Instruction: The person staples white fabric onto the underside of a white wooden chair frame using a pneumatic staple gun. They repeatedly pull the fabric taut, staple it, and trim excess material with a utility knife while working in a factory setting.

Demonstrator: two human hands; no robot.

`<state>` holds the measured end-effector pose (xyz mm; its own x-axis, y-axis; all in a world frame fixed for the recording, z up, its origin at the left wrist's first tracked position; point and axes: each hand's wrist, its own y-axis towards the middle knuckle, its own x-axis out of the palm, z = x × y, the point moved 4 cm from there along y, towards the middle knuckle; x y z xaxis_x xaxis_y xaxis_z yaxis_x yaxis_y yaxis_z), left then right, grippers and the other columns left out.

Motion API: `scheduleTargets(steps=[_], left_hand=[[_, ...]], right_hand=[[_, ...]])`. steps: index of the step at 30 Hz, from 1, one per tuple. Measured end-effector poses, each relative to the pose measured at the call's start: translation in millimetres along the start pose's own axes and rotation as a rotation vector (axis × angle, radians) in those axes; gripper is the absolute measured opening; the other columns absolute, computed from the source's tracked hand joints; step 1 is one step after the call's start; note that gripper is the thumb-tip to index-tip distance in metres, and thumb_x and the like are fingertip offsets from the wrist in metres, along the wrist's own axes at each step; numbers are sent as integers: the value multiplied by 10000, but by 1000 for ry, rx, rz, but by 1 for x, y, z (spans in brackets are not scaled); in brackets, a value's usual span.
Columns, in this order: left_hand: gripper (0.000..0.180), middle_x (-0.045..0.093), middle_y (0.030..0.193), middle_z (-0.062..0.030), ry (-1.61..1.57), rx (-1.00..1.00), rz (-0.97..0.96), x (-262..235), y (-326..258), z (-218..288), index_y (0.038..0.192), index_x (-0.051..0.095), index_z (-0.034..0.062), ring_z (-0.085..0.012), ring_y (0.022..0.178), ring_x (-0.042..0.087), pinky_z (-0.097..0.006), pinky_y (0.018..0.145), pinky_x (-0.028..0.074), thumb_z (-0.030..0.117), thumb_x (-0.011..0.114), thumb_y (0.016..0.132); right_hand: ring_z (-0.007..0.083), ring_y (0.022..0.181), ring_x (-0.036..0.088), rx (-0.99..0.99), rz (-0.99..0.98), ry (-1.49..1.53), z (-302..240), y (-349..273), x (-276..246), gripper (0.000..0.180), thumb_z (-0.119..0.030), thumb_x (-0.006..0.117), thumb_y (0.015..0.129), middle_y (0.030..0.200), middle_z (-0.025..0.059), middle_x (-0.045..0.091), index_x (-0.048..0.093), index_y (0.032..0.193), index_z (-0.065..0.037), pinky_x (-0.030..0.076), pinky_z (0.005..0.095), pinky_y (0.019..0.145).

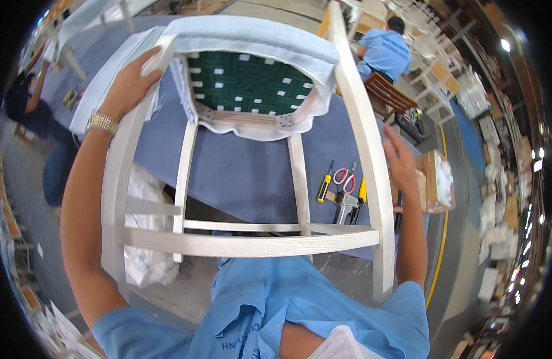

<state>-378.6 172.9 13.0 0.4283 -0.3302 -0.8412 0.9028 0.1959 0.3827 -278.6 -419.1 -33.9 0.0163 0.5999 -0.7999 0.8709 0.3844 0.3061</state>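
Observation:
A pale wooden chair (252, 244) is tipped in front of me, its legs and rails toward me. Light blue fabric (246, 29) covers the seat, and dark green webbing (249, 84) shows on its underside. Near the top of the left post, my left hand (132, 84) grips the chair, with a metal watch on the wrist. My right hand (401, 160) is beside the right post, fingers stretched; whether it touches the wood I cannot tell. On the table to the right lie a yellow-handled screwdriver (325, 185), red-handled scissors (346, 178), and a grey staple gun (346, 208).
The chair rests over a blue-grey table (240, 161). Another yellow-handled tool (362, 192) lies by the right post. A cardboard box (430, 179) stands at the right, and clear plastic wrap (147, 251) at the left. Two people work nearby: one seated at far right (386, 51), one at left (37, 110).

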Motion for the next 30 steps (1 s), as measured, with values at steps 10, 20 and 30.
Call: scheduleTargets(steps=[10,20,30], left_hand=[[462,629,1253,-264,21,108,29,-2,2,15,1354,585,94,-394,1163,612,-417,1003,469,254,621,921],[456,563,1365,-217,298,500,-43,0,-20,79,1299,609,66,-376,1260,529,-444,1059,423,284,680,905],[749,689,986,-274,-46,797,-906,54,-157,351,1277,570,-80,-411,876,697,-421,749,562,565,634,901]], right_hand=[[386,1207,593,913,-177,155,104,-365,240,693,-512,578,939,1255,268,627,544,1334,56,476,446,1002],[459,1079,636,1019,-96,99,62,-344,285,798,-683,632,806,1106,283,680,649,1189,17,499,537,908],[192,645,696,1158,-170,915,93,-360,307,494,-459,774,840,840,90,705,687,1037,-15,561,330,520]])
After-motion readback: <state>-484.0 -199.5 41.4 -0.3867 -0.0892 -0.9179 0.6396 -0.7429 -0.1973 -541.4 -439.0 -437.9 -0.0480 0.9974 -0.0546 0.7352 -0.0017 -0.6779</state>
